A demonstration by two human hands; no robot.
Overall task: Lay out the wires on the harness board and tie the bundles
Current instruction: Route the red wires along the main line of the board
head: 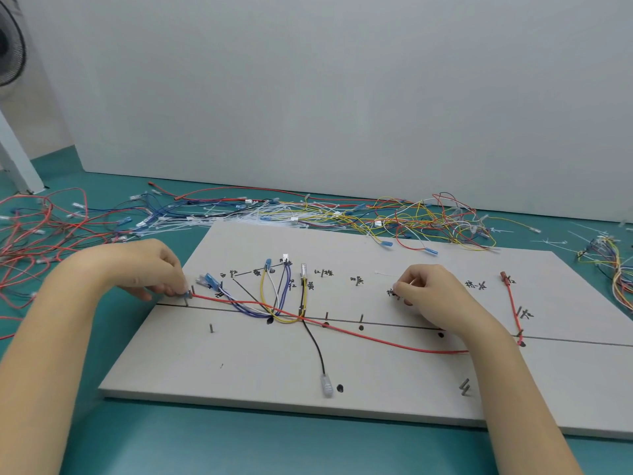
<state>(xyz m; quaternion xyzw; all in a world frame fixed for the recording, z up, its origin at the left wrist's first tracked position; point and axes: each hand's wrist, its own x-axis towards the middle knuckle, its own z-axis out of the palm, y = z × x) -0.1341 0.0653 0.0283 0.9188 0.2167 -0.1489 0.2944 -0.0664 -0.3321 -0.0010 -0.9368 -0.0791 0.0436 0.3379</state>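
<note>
Board edge (274,402) nearest, left fingers (168,289) pinching red wire (376,339) — right side open

Bare near half of the harness board (260,368) open for a hand, upright pins (211,328) along the drawn line, red wire (376,340) slanting across, loose wires (308,214) heaped on the bench (205,440) behind, wall (342,97) beyond

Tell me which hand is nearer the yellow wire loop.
Left. The left hand pinches the red wire just left of the yellow wire loop; the right hand sits farther right.
</note>
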